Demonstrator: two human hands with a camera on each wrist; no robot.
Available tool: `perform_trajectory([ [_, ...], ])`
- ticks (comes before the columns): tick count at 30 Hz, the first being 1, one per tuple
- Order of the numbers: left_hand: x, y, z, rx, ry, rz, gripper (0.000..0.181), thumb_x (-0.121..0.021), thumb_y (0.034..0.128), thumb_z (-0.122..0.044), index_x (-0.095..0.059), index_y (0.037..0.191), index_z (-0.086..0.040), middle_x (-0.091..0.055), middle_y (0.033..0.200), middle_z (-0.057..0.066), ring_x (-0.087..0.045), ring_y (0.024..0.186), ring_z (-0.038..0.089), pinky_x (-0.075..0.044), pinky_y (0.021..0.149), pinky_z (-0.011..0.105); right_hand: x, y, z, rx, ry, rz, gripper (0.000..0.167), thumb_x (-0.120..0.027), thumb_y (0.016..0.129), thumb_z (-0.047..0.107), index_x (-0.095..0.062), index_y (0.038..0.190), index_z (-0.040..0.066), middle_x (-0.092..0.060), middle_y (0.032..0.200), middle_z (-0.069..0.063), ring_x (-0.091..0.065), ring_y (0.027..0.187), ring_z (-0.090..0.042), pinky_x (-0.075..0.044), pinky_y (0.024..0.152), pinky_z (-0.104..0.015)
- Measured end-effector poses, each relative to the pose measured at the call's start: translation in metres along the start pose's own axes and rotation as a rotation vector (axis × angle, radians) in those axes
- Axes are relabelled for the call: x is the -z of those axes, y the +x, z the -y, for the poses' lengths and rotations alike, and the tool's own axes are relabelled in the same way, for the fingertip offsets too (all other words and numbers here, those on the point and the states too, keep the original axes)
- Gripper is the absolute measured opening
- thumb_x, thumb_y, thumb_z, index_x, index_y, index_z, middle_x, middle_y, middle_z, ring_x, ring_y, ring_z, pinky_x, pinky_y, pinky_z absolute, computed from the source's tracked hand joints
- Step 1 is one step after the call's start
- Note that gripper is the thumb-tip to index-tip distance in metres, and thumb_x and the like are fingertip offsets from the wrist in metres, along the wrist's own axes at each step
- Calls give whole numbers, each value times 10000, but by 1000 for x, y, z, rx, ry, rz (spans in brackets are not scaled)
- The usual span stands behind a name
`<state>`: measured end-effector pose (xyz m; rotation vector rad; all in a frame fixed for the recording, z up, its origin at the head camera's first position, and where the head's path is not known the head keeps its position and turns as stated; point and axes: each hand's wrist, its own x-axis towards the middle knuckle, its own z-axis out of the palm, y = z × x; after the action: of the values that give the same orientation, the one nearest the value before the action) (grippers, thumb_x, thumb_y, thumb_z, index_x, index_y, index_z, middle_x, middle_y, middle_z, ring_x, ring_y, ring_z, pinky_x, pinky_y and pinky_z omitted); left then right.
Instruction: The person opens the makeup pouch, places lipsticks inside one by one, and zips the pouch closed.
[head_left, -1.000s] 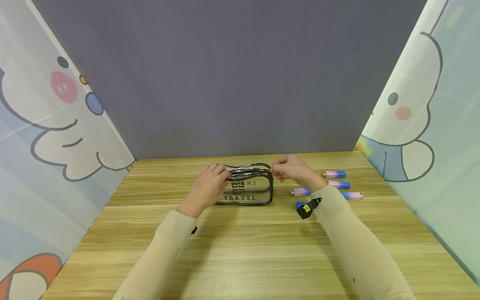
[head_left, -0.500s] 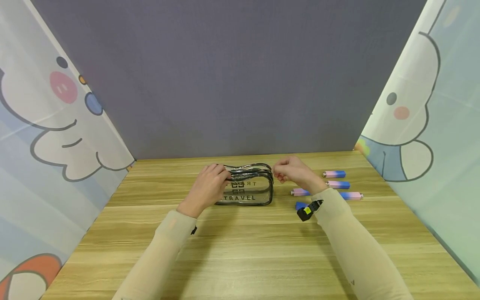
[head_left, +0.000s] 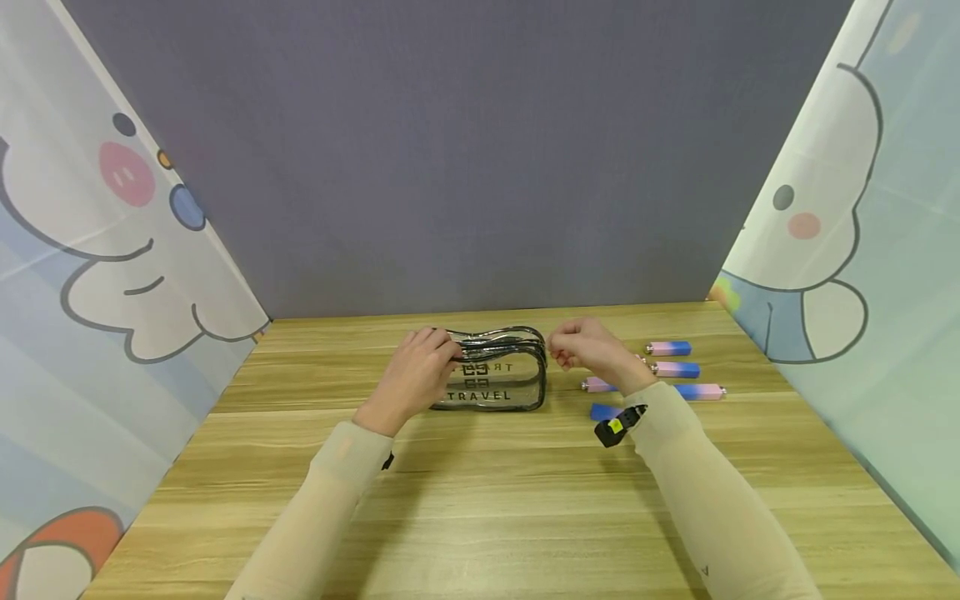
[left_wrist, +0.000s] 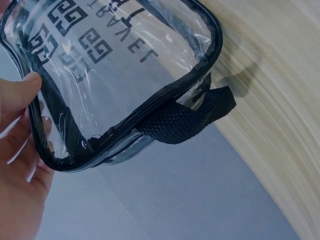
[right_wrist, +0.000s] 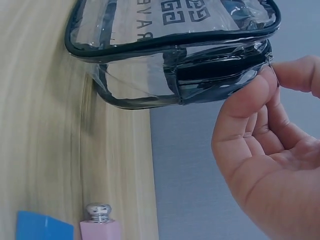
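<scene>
The clear zip bag [head_left: 491,383] marked TRAVEL stands on the wooden table [head_left: 480,500], left of some pink and blue tubes [head_left: 670,348]. The left hand [head_left: 420,367] holds its top edge between thumb and fingers, and the right hand [head_left: 591,347] pinches the little zipper pull [right_wrist: 273,71] at the bag's right end.

Goes clear across the pouch [head_left: 525,382], into black along the piping [head_left: 543,388], black again in the square-key motifs [left_wrist: 95,46] and TRAVEL lettering [head_left: 480,397]! Fades pink to blue down the tubes [head_left: 670,347], silver at the knob [right_wrist: 98,212]! Cream over the sleeves [head_left: 352,462], grained yellow-brown across the table [head_left: 495,517], plain slate grey up the backdrop [head_left: 480,167], pale blue with white cartoon figures [head_left: 67,204] over the curtains [head_left: 915,375]!
</scene>
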<state>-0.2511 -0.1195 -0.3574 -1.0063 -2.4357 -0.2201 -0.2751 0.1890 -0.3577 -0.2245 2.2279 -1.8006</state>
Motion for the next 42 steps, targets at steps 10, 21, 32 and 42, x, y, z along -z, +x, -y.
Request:
perform_trajectory([
  [10,-1,0,-1,7,3,0,97,-749,905,-43,-740,998,-67,-665,970,39,-595,930,242,-471,810,384,-1,0,-6,9,4,-2,141,-591,934,53,-624,967,-80,-581,838,-103,-530,703,-175,-512,644,-275],
  [21,-2,1,0,3,-16,-18,118,-760,886,-33,-737,999,-57,-671,980,45,-605,938,244,-478,821,382,0,2,-14,-20,21,5,245,-576,953,51,-598,1068,-164,-583,842,-76,-539,700,-150,-521,654,-252],
  [32,-3,0,1,2,-36,-35,108,-755,879,-17,-732,978,-55,-666,969,40,-594,913,238,-468,799,380,-1,1,-16,-18,6,6,261,-568,959,49,-594,1085,-179,-581,852,-88,-539,716,-164,-534,683,-288],
  [42,-3,0,1,-1,-28,-34,105,-742,883,-19,-733,982,-56,-669,978,42,-600,929,245,-473,818,392,-2,-1,-17,-27,1,16,219,-566,947,49,-614,1051,-137,-586,851,-94,-538,709,-162,-527,673,-276],
])
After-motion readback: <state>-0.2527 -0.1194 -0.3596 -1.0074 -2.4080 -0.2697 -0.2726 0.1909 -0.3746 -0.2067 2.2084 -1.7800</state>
